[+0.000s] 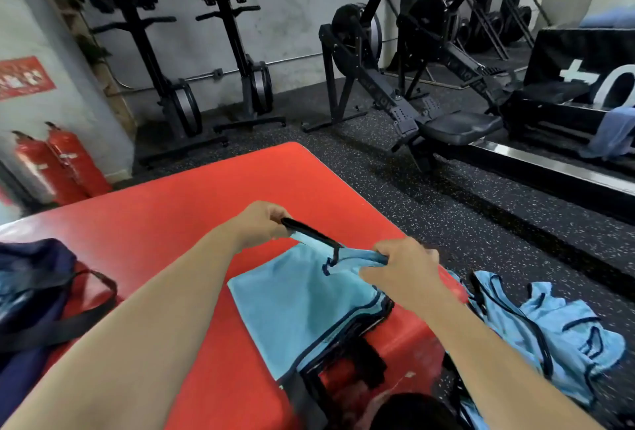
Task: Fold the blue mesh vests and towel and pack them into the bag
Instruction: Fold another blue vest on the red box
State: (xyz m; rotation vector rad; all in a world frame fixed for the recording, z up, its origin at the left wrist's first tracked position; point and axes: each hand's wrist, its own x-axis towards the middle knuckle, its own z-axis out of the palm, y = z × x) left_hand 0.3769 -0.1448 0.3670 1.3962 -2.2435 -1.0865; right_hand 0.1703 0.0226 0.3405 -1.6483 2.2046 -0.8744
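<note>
Mid-fold: L hand (263,223) + R hand (400,266) both pinching vest (302,306) top edge on mat (192,209); next prob fold over, stack.

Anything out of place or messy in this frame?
Yes. A crumpled heap of blue mesh vests lies on the speckled floor to the right of the red mat, not on it. A blue-grey cloth hangs over the rowing machine rail, far from the navy bag.
</note>
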